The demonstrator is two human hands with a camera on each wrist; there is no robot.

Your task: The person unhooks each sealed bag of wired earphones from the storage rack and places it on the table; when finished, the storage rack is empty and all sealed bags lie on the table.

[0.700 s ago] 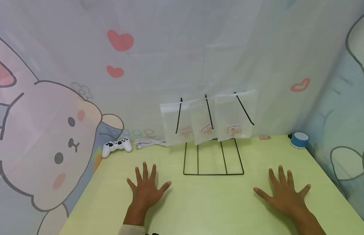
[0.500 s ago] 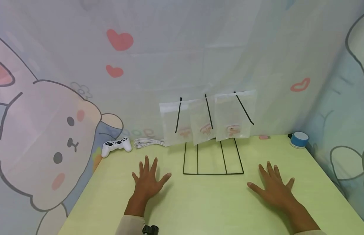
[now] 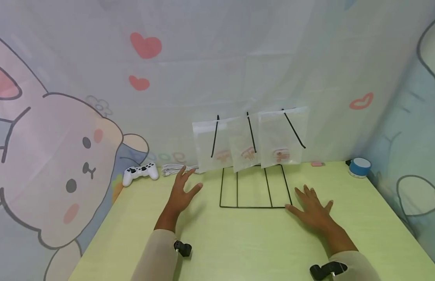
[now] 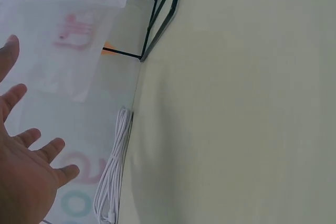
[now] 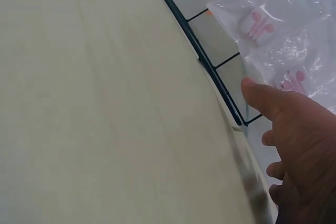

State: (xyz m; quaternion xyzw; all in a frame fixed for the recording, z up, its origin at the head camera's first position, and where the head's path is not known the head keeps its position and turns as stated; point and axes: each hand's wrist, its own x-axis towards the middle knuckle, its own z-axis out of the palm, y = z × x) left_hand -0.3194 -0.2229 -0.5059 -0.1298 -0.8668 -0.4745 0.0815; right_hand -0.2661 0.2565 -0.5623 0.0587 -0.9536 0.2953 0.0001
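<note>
A black wire rack (image 3: 256,207) stands against the back wall. Clear plastic bags with red print hang on its three prongs: a left bag (image 3: 203,146), a middle bag (image 3: 243,142) and a right bag (image 3: 273,134). My left hand (image 3: 179,195), fingers spread and holding nothing, is left of the rack, in front of a bundled white cable (image 3: 172,169). That cable and the bags also show in the left wrist view. My right hand (image 3: 314,212) holds nothing; its thumb is at the rack's front right corner, and I cannot tell whether it touches.
On the yellow-green table (image 3: 245,246), a white game controller (image 3: 141,173) lies at the back left. A small pink block (image 3: 317,164) and a blue and white round container (image 3: 359,167) sit at the back right. A printed cloth (image 3: 203,78) covers the walls.
Both hands have moved forward over the table. The right hand has also come left, to the rack's corner. The left has turned and neared the cable. Bags and rack stay as they were.
</note>
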